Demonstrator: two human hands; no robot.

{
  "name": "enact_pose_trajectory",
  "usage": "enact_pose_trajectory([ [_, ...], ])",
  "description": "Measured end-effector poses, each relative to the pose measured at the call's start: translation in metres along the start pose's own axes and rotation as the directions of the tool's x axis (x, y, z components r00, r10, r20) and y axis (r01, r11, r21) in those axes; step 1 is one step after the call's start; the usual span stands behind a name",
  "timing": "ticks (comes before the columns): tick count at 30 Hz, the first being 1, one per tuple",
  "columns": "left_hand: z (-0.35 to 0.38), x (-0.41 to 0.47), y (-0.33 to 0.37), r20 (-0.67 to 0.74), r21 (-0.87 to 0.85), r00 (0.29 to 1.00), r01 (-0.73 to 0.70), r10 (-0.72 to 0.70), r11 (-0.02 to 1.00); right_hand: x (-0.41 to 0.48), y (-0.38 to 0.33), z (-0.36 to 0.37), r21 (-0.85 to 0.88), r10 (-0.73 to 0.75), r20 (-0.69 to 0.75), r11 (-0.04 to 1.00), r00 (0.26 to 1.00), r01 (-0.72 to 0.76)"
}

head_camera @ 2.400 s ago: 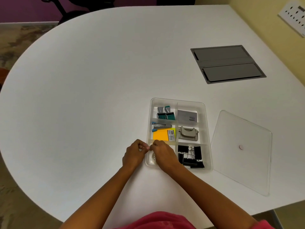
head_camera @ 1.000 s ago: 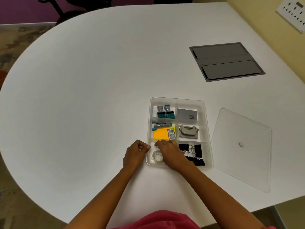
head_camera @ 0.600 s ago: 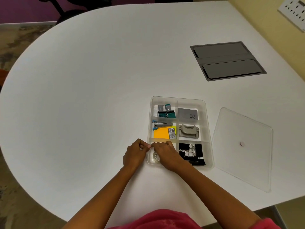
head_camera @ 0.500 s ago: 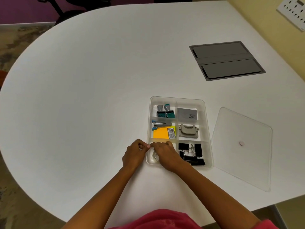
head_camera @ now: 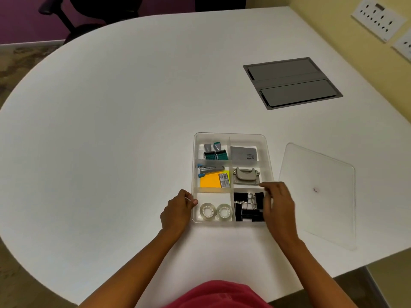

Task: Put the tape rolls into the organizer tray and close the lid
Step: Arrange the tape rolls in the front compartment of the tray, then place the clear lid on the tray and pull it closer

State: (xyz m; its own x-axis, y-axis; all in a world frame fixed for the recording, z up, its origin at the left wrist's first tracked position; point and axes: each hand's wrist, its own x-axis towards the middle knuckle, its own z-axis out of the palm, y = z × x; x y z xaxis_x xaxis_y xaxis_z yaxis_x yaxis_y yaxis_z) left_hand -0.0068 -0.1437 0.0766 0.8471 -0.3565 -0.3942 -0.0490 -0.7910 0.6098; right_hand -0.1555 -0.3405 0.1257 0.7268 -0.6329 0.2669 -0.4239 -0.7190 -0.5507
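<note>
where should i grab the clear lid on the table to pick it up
Take the clear flat plastic lid by its near-left edge, coming from the tray side with the right hand. It lies flat on the white table, its small centre knob likely too tiny to pinch.

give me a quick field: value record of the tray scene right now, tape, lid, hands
tape rolls: two clear rolls side by side in the tray's near-left compartment
organizer tray: open, on the white table
lid: off, flat on the table right of the tray
left hand: curled at the tray's left edge
right hand: over the tray's right side above the black binder clips, holding nothing visible
task left: lid not yet on
</note>
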Motion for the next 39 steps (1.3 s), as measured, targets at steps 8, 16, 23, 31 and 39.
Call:
enact_pose_trajectory([
  [8, -0.003, -0.005, 0.006, -0.041, 0.011, 0.999, 0.017, -0.017, 1.000, -0.035, 0.072, -0.006, -0.111, 0.306, -0.046, 0.945, 0.951, -0.309],
  [16, -0.017, 0.000, 0.007, -0.095, 0.005, 0.994, 0.057, -0.056, 0.998, -0.044, 0.089, 0.010, -0.182, 0.366, 0.118, 0.922, 0.923, -0.342],
  [23, -0.014, -0.012, -0.005, -0.105, -0.007, 0.990, 0.098, -0.098, 0.995, -0.025, 0.074, 0.021, -0.181, 0.435, 0.151, 0.895, 0.888, -0.407],
  [31, -0.012, -0.016, -0.007, -0.116, -0.018, 0.990, 0.083, -0.085, 0.996, -0.014, 0.056, 0.019, -0.209, 0.667, 0.067, 0.737, 0.742, -0.643],
  [39, -0.013, -0.019, -0.005, -0.121, -0.001, 0.989, 0.086, -0.085, 0.996, -0.020, 0.041, 0.003, -0.185, 0.588, -0.125, 0.777, 0.799, -0.601],
])
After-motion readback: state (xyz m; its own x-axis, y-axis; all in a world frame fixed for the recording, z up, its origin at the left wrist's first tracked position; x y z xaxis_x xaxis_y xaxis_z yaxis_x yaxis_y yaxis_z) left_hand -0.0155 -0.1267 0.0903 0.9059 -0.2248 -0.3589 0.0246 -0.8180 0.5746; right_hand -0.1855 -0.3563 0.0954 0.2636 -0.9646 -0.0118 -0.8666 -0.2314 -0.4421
